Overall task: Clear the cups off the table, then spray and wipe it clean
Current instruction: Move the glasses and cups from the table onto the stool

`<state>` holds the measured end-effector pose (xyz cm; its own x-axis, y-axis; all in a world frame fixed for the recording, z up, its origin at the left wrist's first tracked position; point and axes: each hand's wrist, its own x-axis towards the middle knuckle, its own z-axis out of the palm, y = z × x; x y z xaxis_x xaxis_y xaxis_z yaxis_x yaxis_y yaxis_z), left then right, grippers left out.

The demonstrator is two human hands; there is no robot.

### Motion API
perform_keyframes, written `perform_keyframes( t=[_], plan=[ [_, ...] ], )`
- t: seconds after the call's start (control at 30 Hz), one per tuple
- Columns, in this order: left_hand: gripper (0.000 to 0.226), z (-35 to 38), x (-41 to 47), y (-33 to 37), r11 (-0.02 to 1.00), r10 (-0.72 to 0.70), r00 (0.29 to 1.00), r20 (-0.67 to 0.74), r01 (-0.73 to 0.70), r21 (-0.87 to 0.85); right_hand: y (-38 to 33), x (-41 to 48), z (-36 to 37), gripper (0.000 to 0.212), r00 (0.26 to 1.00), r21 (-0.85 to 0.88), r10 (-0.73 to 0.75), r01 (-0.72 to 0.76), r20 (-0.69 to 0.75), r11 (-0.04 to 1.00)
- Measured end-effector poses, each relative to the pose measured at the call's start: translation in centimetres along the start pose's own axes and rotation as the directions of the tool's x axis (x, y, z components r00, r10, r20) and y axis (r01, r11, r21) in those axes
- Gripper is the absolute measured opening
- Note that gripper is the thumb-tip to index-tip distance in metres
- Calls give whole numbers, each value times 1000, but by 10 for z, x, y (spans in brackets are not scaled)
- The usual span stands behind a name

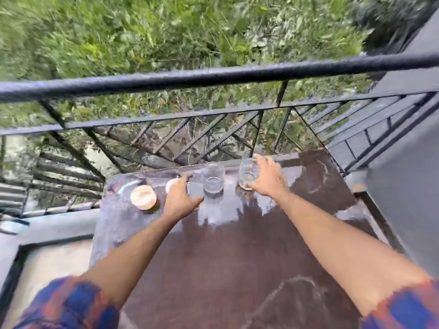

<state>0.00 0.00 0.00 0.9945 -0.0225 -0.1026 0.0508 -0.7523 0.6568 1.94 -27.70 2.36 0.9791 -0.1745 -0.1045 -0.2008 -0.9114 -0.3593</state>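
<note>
A dark brown table (237,252) stands against a balcony railing. Along its far edge are three clear glasses. My left hand (181,198) grips the left glass (196,186). A free glass (213,182) stands in the middle between my hands. My right hand (267,178) holds the right glass (248,174) from its right side. Left of my left hand sit a white cup (171,184), partly hidden, and a tan cup (143,197). The picture is blurred.
A black metal railing (213,74) runs just behind the table, with green plants beyond. A grey wall (403,198) is at the right. Pale balcony floor (52,264) shows left of the table.
</note>
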Motion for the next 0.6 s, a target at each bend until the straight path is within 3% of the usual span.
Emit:
perform_keyframes(
  t=[0.13,0.27,0.33,0.5,0.6],
  plan=[
    [106,29,30,17,999,-46,997,63,46,-11,14,40,-2,120,978,54,25,-37,207,998],
    [121,55,48,20,998,-58,994,94,60,-23,20,53,15,121,960,86,-37,13,279,996],
    [121,64,56,16,996,-75,994,75,78,-49,22,56,26,115,966,102,-34,8,256,995],
    [98,72,67,21,982,-99,994,37,104,-159,22,52,34,96,980,124,-33,9,196,992],
    [100,72,56,20,981,-69,997,32,74,-180,25,42,30,92,980,122,-46,23,194,992]
  ],
)
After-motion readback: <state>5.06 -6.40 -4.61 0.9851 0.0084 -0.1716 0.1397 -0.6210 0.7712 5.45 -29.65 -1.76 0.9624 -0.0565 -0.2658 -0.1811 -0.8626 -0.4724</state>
